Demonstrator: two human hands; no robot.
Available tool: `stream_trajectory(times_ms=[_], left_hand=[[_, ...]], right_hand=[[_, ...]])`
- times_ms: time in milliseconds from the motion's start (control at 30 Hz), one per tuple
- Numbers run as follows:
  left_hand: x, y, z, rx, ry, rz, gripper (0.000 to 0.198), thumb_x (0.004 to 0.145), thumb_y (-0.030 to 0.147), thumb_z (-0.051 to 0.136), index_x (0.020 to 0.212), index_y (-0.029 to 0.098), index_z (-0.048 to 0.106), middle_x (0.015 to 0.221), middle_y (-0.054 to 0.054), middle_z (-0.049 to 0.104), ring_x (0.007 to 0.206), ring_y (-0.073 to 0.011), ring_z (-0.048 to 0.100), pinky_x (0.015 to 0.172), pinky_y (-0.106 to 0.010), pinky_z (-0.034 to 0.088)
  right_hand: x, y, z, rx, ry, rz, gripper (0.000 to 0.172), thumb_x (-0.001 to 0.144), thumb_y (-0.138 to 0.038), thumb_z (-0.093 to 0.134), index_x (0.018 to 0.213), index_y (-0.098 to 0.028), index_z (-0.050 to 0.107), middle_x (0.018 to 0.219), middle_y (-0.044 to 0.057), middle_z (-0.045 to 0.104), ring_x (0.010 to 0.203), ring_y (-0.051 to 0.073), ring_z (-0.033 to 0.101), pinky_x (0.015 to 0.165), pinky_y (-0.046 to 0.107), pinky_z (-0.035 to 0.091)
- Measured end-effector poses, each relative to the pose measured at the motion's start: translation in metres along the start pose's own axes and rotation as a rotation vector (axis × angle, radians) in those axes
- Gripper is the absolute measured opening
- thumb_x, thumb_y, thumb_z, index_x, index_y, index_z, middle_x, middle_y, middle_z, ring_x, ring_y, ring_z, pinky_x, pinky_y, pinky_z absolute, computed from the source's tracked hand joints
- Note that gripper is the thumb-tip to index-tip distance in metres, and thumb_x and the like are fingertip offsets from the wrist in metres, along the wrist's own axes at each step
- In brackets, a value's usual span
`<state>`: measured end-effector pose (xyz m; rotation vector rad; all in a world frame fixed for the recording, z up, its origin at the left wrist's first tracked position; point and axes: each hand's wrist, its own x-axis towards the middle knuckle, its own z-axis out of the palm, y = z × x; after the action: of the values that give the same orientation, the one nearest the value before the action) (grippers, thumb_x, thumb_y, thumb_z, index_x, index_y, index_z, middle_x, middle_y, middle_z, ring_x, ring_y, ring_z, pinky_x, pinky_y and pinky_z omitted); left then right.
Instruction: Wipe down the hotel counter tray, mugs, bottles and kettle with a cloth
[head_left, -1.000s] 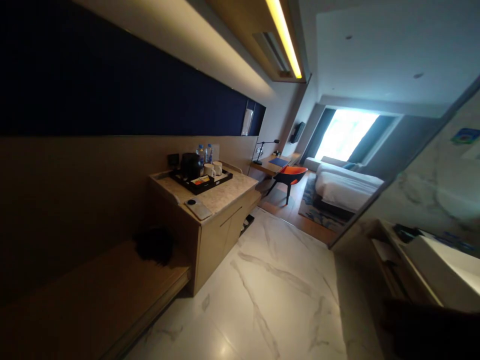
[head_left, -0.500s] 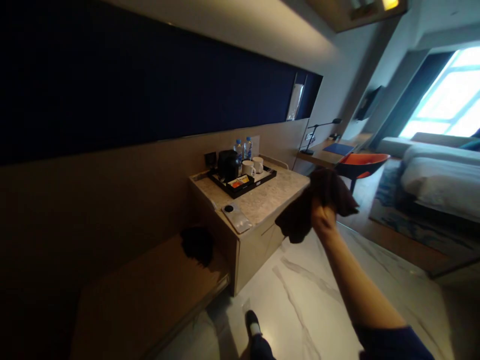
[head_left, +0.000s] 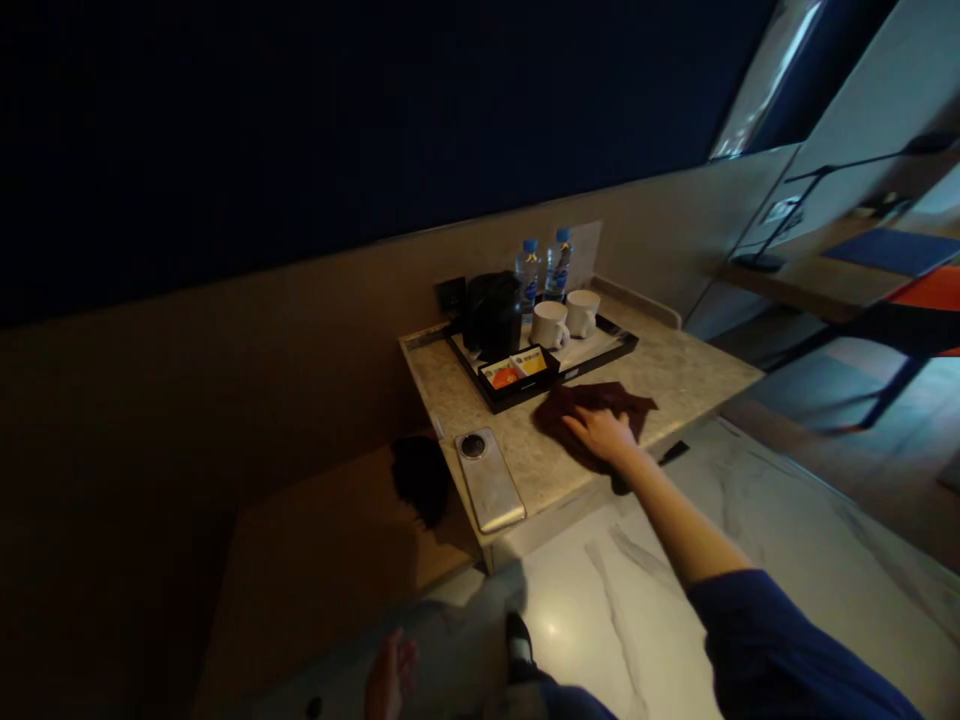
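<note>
Right now the right hand lies palm-down, fingers spread flat, pressing on a dark brown cloth spread on the marble countertop. It presses the cloth, no pinch or grasp. Cloth sits near the front edge of the counter, just in front of the black tray, close to it; touching or not, can't tell. Left hand hangs low at the bottom of view, fingers loosely open, holding nothing, well apart from the counter.

Containers: one black tray on the counter against the wall. On it: one black kettle at the left, two white cups side by side at the right. Cup contents not visible. One small compartment at the tray's front holds sachets, one orange-red and one yellow visible; exact count unclear. Two water bottles with blue caps stand upright behind the cups, next to each other; whether they stand on the tray or behind it is unclear.

One phone lies flat on the counter's left front corner, well left of the cloth, round camera ring up. One dark object sits on the lower wooden bench beside the cabinet, too dark to identify. One shoe on the white marble floor. Blue sleeve on the right arm.
</note>
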<state>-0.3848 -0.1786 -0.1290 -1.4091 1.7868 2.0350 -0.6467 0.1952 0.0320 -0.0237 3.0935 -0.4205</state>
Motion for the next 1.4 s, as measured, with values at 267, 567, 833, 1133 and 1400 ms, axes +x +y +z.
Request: stream_trajectory(times_ms=[267,567,833,1133,1400], left_hand=[[-0.007,0.038,0.049,-0.240,-0.067,0.122,0.058,0.068,0.058,0.064,0.110,0.017,0.058,0.100,-0.013,0.071,0.101,-0.0269,0.065,0.082,-0.035,0.047],[-0.032,0.112,0.115,-0.044,-0.303,0.388,0.090,0.056,0.083,0.064,0.114,0.015,0.060,0.101,-0.013,0.070,0.100,-0.0282,0.063,0.086,-0.037,0.047],[-0.007,0.128,0.089,0.079,-0.400,0.385,0.095,0.058,0.088,0.055,0.116,0.012,0.060,0.107,-0.017,0.068,0.101,-0.0296,0.063,0.090,-0.041,0.047],[0.017,0.163,0.062,0.147,-0.617,0.410,0.079,0.067,0.080,0.057,0.111,0.014,0.064,0.101,-0.016,0.069,0.097,-0.0293,0.064,0.086,-0.041,0.048],[0.032,0.192,0.069,0.050,-0.884,0.302,0.082,0.071,0.073,0.062,0.131,0.018,0.051,0.132,-0.019,0.055,0.113,-0.0290,0.057,0.085,-0.037,0.046]], right_hand=[[0.030,0.024,-0.016,-0.085,0.038,0.169,0.057,0.098,-0.047,0.026,0.132,-0.010,0.054,0.132,0.024,0.056,0.121,0.044,0.048,0.095,0.072,0.031],[-0.082,-0.091,0.027,0.103,0.092,-0.332,0.078,0.087,-0.047,0.059,0.150,-0.010,0.031,0.155,0.021,0.029,0.144,0.034,0.027,0.115,0.055,0.024],[-0.117,-0.151,0.077,0.098,0.012,-0.238,0.079,0.075,-0.028,0.071,0.147,-0.015,0.040,0.153,0.026,0.030,0.140,0.046,0.029,0.106,0.066,0.031],[-0.117,-0.156,0.095,0.158,0.218,-0.176,0.070,0.066,-0.009,0.055,0.135,-0.013,0.047,0.153,0.028,0.027,0.136,0.045,0.037,0.096,0.062,0.044],[-0.167,-0.192,0.097,0.875,0.279,0.128,0.070,0.060,-0.018,0.060,0.129,-0.026,0.054,0.159,0.010,0.024,0.143,0.035,0.030,0.111,0.054,0.034]])
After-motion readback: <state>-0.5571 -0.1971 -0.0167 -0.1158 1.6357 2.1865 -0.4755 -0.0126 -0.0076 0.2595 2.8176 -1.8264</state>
